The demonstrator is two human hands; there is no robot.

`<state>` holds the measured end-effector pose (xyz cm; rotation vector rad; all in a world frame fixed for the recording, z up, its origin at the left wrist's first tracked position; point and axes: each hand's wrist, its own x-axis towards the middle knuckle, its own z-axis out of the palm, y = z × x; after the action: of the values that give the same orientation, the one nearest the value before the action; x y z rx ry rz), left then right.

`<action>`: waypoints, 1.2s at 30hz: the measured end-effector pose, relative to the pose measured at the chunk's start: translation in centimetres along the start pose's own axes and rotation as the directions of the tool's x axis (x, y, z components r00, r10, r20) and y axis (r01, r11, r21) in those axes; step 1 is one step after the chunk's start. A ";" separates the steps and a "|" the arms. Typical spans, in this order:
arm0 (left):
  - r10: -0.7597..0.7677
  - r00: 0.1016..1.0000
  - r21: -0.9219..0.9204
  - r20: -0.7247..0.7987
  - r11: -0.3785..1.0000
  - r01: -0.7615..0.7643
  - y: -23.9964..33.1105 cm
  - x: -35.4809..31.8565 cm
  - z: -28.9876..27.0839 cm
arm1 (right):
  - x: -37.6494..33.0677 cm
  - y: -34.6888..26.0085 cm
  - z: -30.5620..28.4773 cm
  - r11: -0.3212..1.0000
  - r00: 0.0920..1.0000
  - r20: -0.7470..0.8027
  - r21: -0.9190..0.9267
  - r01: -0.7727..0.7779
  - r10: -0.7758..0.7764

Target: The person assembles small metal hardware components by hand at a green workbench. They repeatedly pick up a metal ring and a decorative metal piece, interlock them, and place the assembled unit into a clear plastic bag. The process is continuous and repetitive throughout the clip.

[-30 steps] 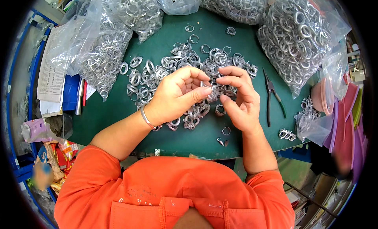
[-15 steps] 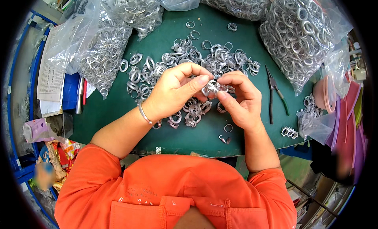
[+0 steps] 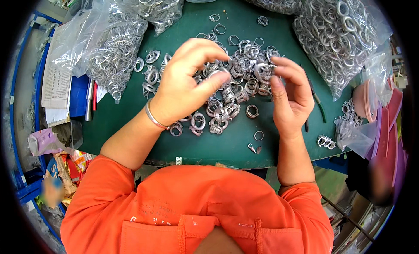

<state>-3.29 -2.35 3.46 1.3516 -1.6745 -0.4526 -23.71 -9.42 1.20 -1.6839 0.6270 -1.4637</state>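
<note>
A loose heap of silver-grey metal rings point(image 3: 229, 94) is spread over the green table top between my hands. My left hand point(image 3: 185, 77), with a bangle at the wrist, hovers over the heap's left side; its thumb and fingers are apart and nothing shows gripped in them. Across from it, my right hand point(image 3: 292, 90) pinches a silver-grey ring point(image 3: 263, 73) at the tips of thumb and fingers, above the heap's right side. Part of the heap is hidden behind my left hand.
Clear plastic bags full of rings stand at the left point(image 3: 115, 57) and right point(image 3: 334, 40); more are along the far edge. Pliers point(image 3: 317, 103) lie partly behind my right hand. A small ring point(image 3: 259, 135) lies near the front edge, and a pink cup point(image 3: 362, 101) stands far right.
My hands have moved apart from their shared hold on a ring. The left hand has opened and shifted slightly away, while the right has moved right with a ring, covering part of the pliers.
</note>
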 end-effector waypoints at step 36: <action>-0.020 0.967 0.346 0.253 0.935 -0.071 -1.7 -0.2 -0.7 | -0.3 0.4 -0.2 0.908 0.888 0.460 -0.372 0.192 0.000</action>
<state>-1.71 -2.55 2.49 1.5796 -2.0569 -0.3282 -23.90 -9.42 0.69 -2.3222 0.6184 -0.9810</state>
